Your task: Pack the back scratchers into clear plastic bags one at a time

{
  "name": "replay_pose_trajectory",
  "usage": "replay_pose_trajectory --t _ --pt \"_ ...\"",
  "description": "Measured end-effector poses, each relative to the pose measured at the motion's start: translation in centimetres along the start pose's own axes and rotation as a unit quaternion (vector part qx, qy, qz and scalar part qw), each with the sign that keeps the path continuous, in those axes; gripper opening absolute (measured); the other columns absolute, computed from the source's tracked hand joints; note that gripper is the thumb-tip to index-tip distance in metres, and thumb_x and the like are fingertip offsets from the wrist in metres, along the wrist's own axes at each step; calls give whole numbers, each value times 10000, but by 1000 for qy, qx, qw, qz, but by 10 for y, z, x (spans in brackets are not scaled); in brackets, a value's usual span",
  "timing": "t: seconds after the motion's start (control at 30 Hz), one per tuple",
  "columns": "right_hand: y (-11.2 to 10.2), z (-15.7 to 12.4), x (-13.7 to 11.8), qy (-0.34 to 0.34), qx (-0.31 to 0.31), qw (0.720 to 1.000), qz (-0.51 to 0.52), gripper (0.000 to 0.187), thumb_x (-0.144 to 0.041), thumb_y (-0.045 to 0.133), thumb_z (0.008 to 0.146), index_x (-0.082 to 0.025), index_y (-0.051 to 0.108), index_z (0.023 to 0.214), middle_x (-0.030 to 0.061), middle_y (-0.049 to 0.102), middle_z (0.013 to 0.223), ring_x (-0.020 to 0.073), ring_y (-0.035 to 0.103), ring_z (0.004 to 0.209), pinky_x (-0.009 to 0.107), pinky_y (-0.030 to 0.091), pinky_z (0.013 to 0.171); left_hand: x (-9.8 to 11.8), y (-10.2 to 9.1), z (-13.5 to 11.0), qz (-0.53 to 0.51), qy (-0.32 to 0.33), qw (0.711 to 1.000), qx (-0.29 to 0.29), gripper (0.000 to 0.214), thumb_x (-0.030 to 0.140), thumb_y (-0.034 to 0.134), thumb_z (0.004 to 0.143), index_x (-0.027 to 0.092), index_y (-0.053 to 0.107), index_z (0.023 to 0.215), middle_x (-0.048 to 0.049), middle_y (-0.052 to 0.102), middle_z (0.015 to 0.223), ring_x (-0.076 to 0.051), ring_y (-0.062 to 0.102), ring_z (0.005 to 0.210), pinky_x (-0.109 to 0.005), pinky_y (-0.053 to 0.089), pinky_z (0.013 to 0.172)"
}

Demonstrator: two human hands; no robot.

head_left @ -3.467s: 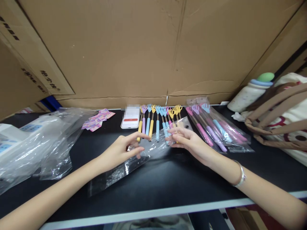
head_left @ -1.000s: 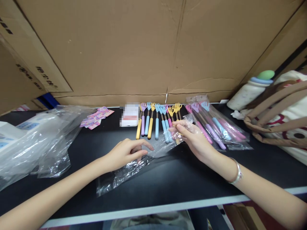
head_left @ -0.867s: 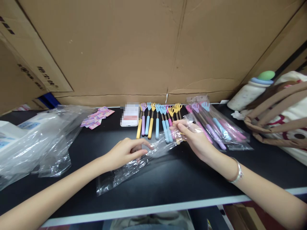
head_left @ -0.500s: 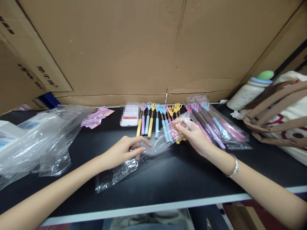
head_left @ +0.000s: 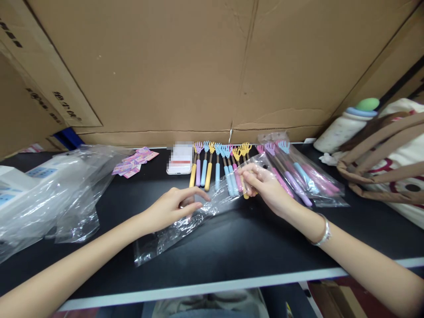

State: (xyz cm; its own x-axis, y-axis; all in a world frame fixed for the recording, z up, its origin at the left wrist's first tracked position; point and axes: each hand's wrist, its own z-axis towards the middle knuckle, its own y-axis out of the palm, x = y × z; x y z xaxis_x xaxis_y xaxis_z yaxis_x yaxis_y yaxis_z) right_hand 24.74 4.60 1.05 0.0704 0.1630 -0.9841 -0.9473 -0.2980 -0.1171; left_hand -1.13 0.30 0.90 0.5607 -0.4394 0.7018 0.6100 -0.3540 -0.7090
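A long clear plastic bag (head_left: 165,240) lies slanted across the black table. Its upper right end is pinched between the thumb and fingers of my right hand (head_left: 261,180). Over the bag's middle is my left hand (head_left: 177,206), thumb and index finger apart, the other fingers curled and partly hidden. Behind the bag, a row of back scratchers (head_left: 217,174) with yellow, purple, blue and pink handles lies with the claw heads away from me. Right of my right hand, more back scratchers (head_left: 296,187) lie together, several of them inside clear bags.
A phone (head_left: 179,165) lies left of the row, and pink-purple cards (head_left: 134,162) lie farther left. Crumpled plastic wrapping (head_left: 76,198) covers the left side. A white bottle (head_left: 344,128) and a fabric bag (head_left: 391,154) stand at right. Cardboard (head_left: 165,66) walls the back.
The bag's lower left end has shifted slightly to the right. Both hands stay almost in place, with my right hand still pinching the bag.
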Motion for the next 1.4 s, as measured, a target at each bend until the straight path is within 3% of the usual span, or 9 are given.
replay_pose_trajectory --t 0.13,0.53,0.73,0.93,1.03,1.27,1.4 --pt "-2 0 -1 -18 20 999 17 279 -475 573 842 -196 578 827 -57 470 494 84 439 434 220 322 431 0 -1 0 15 -7 1000 1 264 376 460 912 222 594 1079 79 504 516 -80 431 466 -177 308 525" --pt "-10 3 -6 5 40 996 83 280 -492 629 784 -219 591 830 -59 412 515 94 363 459 238 296 450 -1 -5 1 27 -7 1000 -12 286 388 451 911 228 580 1110 62 549 578 -93 459 520 -187 308 541" --pt "-21 8 -9 -13 79 991 103 266 -502 632 770 -241 595 804 -63 341 511 104 334 474 247 308 473 -3 -12 0 -10 2 998 -57 355 410 442 915 192 540 1178 39 601 593 -97 475 505 -191 307 509" --pt "-36 13 -20 -26 119 983 136 251 -484 676 746 -244 606 772 -62 306 498 103 301 482 248 303 475 -5 -17 1 -39 -4 998 -48 320 383 470 903 186 559 1139 35 616 609 -93 506 516 -182 346 514" --pt "-46 15 -27 -27 143 972 184 193 -404 645 804 -218 603 769 -69 325 485 85 281 472 243 280 480 -5 -19 2 -64 -19 997 -45 301 373 474 900 179 568 1110 20 633 651 -105 549 576 -182 383 539" --pt "-62 20 -33 -15 203 952 230 209 -354 508 913 -207 555 772 -74 352 481 67 316 463 257 269 499 -14 -21 5 -85 -34 994 58 282 394 513 878 161 597 1012 -10 645 765 -116 585 665 -212 454 627" --pt "-57 20 -31 28 179 953 244 149 -321 504 911 -207 552 827 -70 392 531 59 370 482 237 285 497 -20 -23 6 -98 -17 986 133 304 435 517 868 152 581 962 -30 652 833 -126 588 724 -220 455 650"
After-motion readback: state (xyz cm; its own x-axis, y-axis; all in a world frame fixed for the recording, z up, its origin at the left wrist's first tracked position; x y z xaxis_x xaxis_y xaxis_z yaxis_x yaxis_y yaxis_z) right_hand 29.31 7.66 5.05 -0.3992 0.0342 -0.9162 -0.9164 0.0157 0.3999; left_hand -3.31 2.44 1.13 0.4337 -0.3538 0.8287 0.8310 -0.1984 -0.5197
